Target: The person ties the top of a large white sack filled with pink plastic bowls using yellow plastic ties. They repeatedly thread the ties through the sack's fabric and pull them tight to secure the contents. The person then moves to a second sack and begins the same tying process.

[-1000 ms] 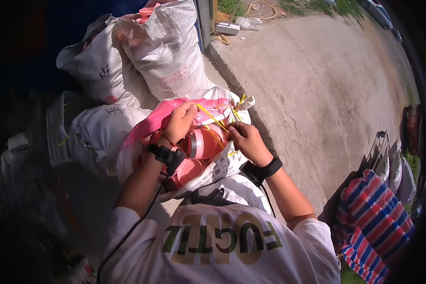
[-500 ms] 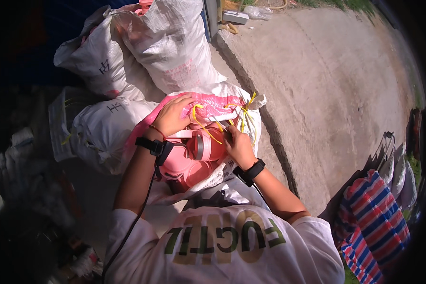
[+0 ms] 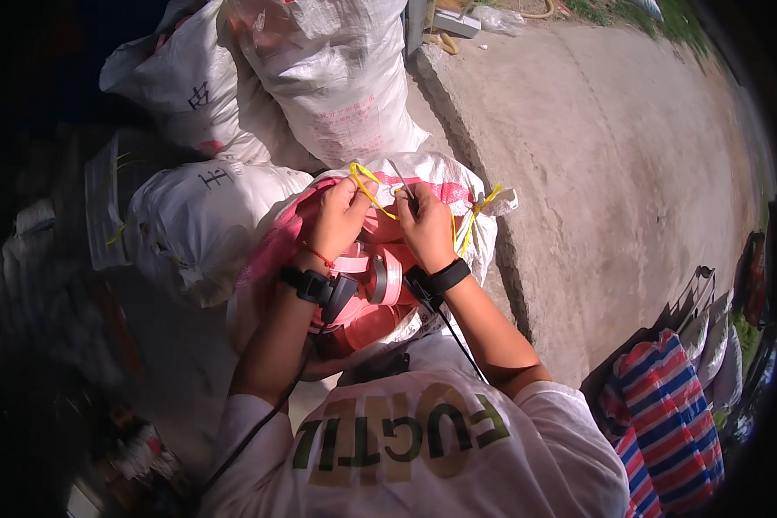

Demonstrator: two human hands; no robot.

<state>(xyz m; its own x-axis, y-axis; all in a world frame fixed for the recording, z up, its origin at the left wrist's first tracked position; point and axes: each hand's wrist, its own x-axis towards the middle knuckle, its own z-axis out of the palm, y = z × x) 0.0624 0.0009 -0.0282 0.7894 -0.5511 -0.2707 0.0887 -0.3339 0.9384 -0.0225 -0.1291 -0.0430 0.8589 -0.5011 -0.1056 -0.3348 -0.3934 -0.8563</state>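
Left hand [image 3: 338,217] and right hand [image 3: 425,226] each pinch the yellow string [image 3: 367,186] atop the sack [image 3: 457,186].

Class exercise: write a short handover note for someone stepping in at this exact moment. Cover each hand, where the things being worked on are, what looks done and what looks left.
Left hand: pinching a loop of yellow cord at the sack mouth.
Right hand: gripping the same cord beside it, with a thin dark tool sticking up from the fingers.
White woven sack: stands in front of the person with its pink liner showing; another yellow strand hangs at its right edge.
Done: cord is at the mouth, gathered in both hands.
Left: no finished knot shows; the mouth looks not yet closed.
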